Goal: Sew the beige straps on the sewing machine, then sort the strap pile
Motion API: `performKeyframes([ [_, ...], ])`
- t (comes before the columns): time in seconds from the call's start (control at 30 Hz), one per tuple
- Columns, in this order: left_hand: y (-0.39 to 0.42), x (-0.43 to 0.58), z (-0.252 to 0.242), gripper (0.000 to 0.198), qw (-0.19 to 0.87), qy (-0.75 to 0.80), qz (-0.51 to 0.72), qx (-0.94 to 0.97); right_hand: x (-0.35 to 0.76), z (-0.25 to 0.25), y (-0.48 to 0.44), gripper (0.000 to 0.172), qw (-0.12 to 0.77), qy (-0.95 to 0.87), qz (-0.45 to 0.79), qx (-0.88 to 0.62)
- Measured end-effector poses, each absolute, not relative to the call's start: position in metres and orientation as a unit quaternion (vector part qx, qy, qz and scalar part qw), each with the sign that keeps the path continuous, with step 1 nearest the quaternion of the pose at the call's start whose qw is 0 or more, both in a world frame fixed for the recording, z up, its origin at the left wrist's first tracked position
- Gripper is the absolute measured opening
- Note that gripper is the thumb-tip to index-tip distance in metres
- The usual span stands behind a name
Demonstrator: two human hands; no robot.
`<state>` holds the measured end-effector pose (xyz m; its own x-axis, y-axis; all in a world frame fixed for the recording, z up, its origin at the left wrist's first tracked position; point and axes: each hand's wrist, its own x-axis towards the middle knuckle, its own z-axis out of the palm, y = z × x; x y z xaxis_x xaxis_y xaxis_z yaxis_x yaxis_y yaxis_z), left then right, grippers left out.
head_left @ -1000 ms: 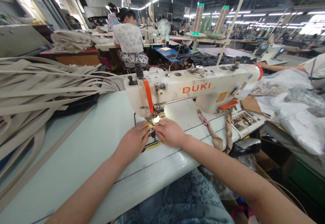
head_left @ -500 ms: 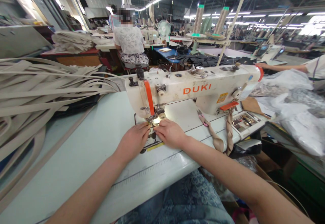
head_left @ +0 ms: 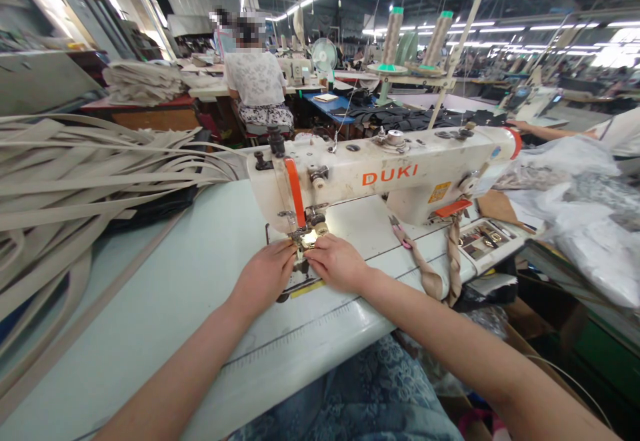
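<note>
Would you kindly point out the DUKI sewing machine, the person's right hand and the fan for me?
DUKI sewing machine [head_left: 389, 175], head view: its long white arm, at the lettering.
Right hand [head_left: 339, 264], head view: the back of the hand.
Fan [head_left: 324, 55], head view: the middle of its round front.

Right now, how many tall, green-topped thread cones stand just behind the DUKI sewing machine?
2. Behind the sewing machine, the left cone and, nearer the slanted pole, the right cone. Any directly behind these could be hidden.
</note>
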<state>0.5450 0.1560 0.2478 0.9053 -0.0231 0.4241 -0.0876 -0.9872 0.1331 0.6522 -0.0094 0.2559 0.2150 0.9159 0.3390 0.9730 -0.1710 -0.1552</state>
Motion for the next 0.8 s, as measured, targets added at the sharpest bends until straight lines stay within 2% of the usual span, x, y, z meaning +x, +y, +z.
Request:
performKeyframes([
  [0.3,0.156,0.544,0.247,0.048,0.085,-0.019,0.209,0.974,0.653,0.253,-0.010,0.023,0.182,-0.622,-0.094,-0.756],
  [0.57,0.163,0.547,0.248,0.041,0.158,0.040,0.211,0.964,0.654,0.249,-0.011,0.023,0.232,-0.609,-0.120,-0.749],
  [0.8,0.188,0.583,0.266,0.037,0.133,0.035,0.183,0.973,0.654,0.246,-0.012,0.022,0.271,-0.599,-0.148,-0.739],
])
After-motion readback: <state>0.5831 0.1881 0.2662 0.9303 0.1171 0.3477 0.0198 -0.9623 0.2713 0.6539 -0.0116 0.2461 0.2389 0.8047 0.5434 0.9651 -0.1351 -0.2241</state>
